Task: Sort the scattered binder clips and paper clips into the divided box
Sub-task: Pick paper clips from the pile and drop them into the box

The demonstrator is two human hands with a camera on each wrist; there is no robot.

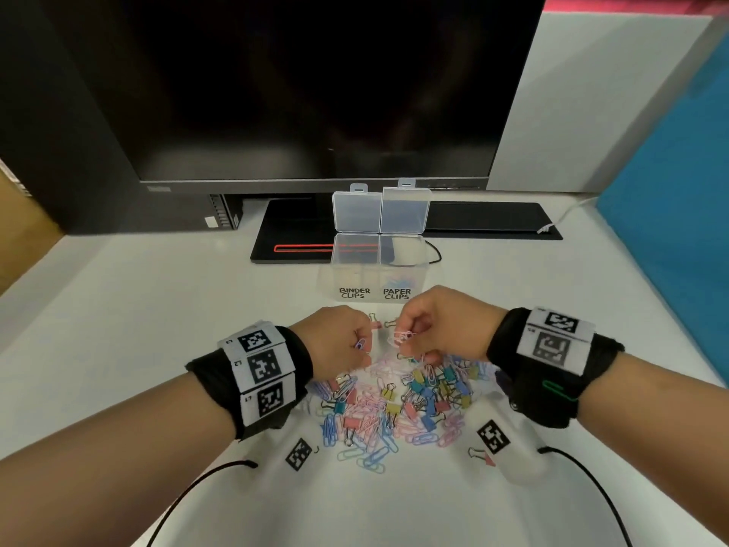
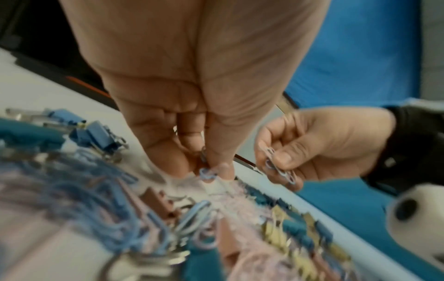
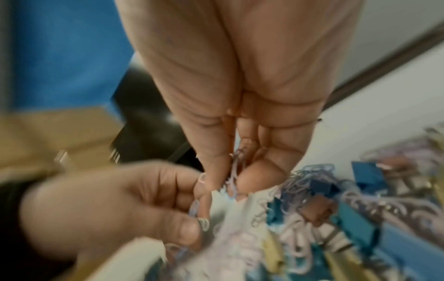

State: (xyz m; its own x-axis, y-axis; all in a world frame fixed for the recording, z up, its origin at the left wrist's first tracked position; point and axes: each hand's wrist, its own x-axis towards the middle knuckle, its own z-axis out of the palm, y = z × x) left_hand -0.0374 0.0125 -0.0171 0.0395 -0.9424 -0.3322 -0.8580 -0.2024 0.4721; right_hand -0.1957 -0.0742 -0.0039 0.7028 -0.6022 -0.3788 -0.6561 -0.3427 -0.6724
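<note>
While both hands hover over the pile [image 1: 394, 404], left hand [image 1: 335, 341] pinches a few paper clips [image 1: 359, 344], right hand [image 1: 438, 325] pinches a pink bunch [image 1: 400, 338]. Step: gathering. Next, prob.: carry to box [image 1: 374, 278] beyond pile, PAPER CLIPS side [image 1: 397, 294].

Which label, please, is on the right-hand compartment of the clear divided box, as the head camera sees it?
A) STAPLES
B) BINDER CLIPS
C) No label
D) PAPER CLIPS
D: on the divided box, the right-hand compartment reads PAPER CLIPS, while BINDER CLIPS is on the left-hand one.
</note>
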